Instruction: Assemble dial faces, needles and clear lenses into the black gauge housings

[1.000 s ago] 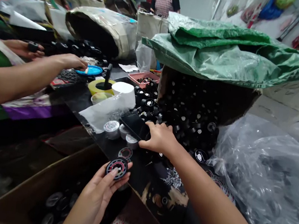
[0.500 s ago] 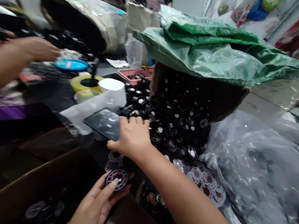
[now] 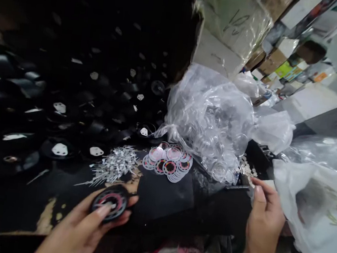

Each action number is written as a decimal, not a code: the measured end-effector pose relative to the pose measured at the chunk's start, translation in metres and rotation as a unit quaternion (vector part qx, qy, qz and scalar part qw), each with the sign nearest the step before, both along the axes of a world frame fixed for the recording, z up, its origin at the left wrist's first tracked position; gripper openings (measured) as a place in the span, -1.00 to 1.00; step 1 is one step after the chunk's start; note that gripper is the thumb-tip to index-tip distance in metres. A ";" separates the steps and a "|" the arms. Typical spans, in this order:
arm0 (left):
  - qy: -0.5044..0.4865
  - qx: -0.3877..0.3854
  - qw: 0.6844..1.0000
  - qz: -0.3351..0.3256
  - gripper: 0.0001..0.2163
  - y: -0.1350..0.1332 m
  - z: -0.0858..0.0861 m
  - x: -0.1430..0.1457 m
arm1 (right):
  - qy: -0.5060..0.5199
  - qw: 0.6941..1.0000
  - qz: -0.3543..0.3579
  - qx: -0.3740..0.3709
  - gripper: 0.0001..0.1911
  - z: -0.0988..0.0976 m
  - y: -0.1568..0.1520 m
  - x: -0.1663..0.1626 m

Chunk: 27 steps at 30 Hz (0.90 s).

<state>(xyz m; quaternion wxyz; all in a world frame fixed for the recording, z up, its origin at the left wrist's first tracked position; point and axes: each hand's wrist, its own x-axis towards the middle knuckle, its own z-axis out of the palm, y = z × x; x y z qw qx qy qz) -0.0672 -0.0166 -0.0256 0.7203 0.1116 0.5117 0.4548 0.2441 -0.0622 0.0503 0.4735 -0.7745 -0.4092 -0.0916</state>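
A round black dial gauge (image 3: 111,202) with a red and grey ring on its face rests in my left hand (image 3: 82,224). The thumb presses on the dial's centre while the fingers wrap the rim from below. Off to the right, my right hand (image 3: 265,220) is closed, thumb against forefinger, at the edge of a scatter of small pale pieces (image 3: 247,168). Whatever those fingertips hold, if anything, is too small to make out. Between the hands lie a heap of thin white pointers (image 3: 115,165) and overlapping printed dial discs (image 3: 170,165).
Many black round housings (image 3: 59,148) spill from a dark box on the left. A clear plastic bag of transparent round covers (image 3: 215,140) sits behind the discs. At right stands a white plastic bag (image 3: 319,217); cartons (image 3: 228,31) are stacked behind.
The view has swung right and closer to the bench. My right hand has left the phone at the left and is now by the pale pieces. My left hand still holds the gauge.
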 end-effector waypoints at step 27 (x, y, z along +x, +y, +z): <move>-0.178 -0.072 0.977 -0.094 -0.68 0.005 0.009 0.066 | 0.226 0.809 0.540 -0.054 -0.78 -0.017 0.071 -0.113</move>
